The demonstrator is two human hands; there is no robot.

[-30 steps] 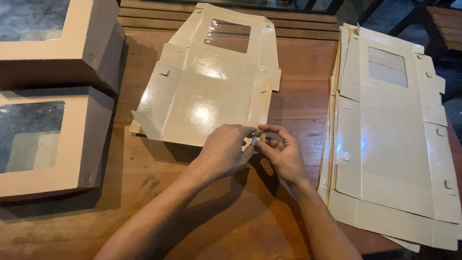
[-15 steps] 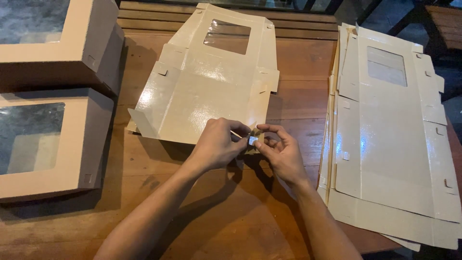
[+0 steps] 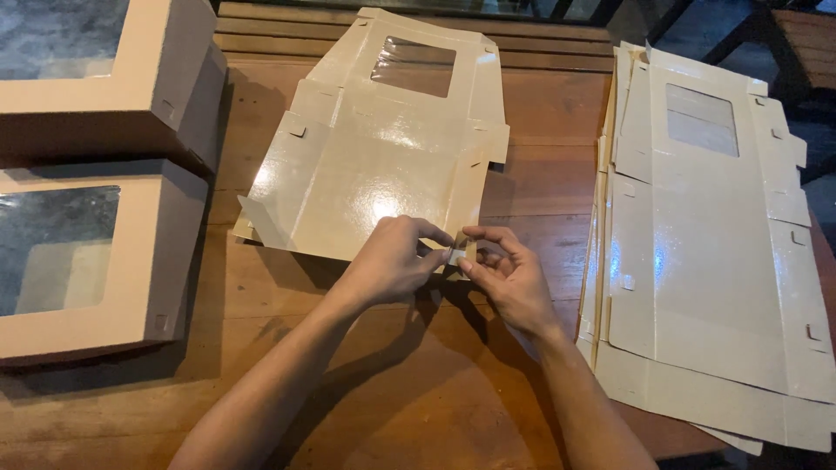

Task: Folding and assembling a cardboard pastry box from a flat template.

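A flat, unfolded tan cardboard box blank [image 3: 374,165] with a clear window lies glossy side up on the wooden table [image 3: 409,383]. My left hand [image 3: 392,259] and my right hand [image 3: 509,277] meet at its near right corner. Both pinch the small corner flap [image 3: 460,253] there, the fingertips touching each other around it. The flap is mostly hidden by my fingers.
Two assembled window boxes [image 3: 91,252] stand at the left, one behind the other. A stack of flat box blanks [image 3: 705,235] lies at the right, reaching over the table's right edge. Dark chair legs show at the far right.
Both hands stay at the corner flap. The fingers have shifted slightly, pressing the flap closer to the blank's edge. The blank itself has barely moved.
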